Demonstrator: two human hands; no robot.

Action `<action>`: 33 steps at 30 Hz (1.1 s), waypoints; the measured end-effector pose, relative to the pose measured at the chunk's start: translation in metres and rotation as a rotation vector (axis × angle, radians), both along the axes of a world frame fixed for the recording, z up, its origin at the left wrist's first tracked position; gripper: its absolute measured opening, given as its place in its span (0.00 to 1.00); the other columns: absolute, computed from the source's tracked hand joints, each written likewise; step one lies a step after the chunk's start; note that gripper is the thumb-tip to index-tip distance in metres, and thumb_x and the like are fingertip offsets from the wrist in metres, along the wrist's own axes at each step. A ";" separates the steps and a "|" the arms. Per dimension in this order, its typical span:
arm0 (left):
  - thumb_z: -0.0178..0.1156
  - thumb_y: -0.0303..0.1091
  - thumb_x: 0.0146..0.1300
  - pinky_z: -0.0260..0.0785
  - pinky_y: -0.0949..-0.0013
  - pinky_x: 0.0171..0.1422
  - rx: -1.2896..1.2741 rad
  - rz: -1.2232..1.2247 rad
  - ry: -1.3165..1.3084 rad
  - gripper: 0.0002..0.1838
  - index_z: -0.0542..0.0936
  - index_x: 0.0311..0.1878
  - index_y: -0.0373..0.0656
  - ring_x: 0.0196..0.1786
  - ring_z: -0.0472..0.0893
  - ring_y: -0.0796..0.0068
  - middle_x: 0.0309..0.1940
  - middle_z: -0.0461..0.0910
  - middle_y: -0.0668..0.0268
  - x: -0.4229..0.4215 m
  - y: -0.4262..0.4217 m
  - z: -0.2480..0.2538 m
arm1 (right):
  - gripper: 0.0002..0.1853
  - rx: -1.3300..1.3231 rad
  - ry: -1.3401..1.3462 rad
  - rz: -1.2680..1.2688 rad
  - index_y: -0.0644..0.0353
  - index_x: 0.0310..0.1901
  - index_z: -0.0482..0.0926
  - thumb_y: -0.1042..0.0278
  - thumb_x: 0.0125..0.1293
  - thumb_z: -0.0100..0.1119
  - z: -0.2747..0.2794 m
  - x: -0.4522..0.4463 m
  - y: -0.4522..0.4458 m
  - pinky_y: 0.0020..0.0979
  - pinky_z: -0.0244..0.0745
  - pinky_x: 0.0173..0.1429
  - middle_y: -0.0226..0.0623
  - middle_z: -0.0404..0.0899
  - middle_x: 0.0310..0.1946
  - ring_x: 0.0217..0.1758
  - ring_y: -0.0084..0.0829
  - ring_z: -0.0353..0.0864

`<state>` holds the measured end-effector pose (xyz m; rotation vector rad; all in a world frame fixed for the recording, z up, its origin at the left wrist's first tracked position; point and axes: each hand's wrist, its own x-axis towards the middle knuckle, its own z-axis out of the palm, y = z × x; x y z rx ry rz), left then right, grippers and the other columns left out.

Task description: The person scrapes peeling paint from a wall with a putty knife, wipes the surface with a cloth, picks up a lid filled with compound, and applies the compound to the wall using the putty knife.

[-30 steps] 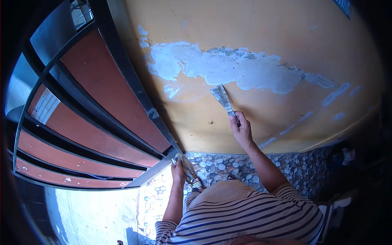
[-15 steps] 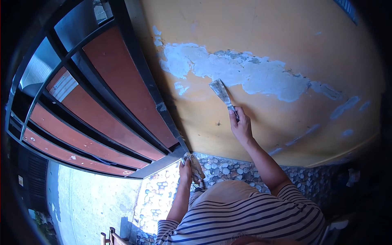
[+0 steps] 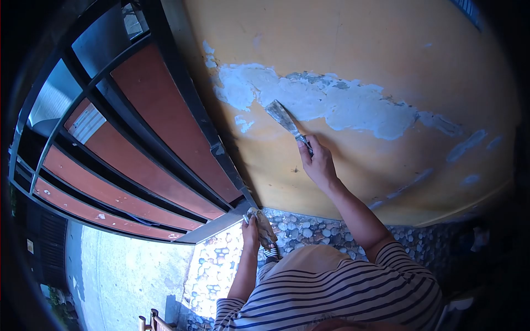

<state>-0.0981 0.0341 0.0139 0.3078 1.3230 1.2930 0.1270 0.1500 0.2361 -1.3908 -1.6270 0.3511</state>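
My right hand (image 3: 319,160) is closed around the handle of a putty knife (image 3: 282,117). The knife's broad, smeared blade points up and left, its tip at the lower edge of a white filler patch (image 3: 353,105) on the yellow wall (image 3: 353,33). Lower down, near the foot of the gate, my left hand (image 3: 250,233) grips a flat, putty-smeared piece (image 3: 266,229) with a whitish lump at its top. Its exact kind is unclear.
A dark metal gate with red panels (image 3: 160,105) stands at the left, close to the wall. Pebbled flooring (image 3: 309,226) runs along the wall's base, beside pale concrete (image 3: 127,270). A wooden piece of furniture (image 3: 154,321) shows at the bottom.
My right hand and the putty knife have moved left along the patch's lower edge, and the blade leans further left. My left hand keeps its hold with little movement.
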 end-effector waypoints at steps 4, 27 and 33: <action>0.53 0.35 0.71 0.76 0.67 0.45 0.018 0.002 0.014 0.13 0.75 0.53 0.40 0.41 0.81 0.71 0.42 0.80 0.63 -0.002 0.001 -0.004 | 0.12 0.078 -0.014 0.010 0.62 0.41 0.71 0.60 0.73 0.53 -0.003 0.001 0.002 0.43 0.71 0.30 0.45 0.77 0.21 0.24 0.47 0.79; 0.53 0.33 0.70 0.78 0.62 0.44 -0.005 -0.133 0.002 0.11 0.76 0.51 0.39 0.41 0.83 0.67 0.41 0.81 0.62 0.033 0.013 -0.011 | 0.14 -0.065 0.057 0.095 0.60 0.44 0.73 0.56 0.74 0.50 -0.001 0.011 -0.017 0.45 0.73 0.32 0.46 0.79 0.24 0.27 0.49 0.81; 0.54 0.34 0.71 0.78 0.64 0.45 0.003 -0.188 -0.021 0.11 0.76 0.52 0.40 0.42 0.83 0.68 0.42 0.81 0.63 0.051 0.020 -0.006 | 0.12 -0.071 0.101 0.003 0.61 0.44 0.75 0.59 0.71 0.56 -0.035 0.079 -0.067 0.40 0.72 0.31 0.44 0.78 0.22 0.24 0.44 0.80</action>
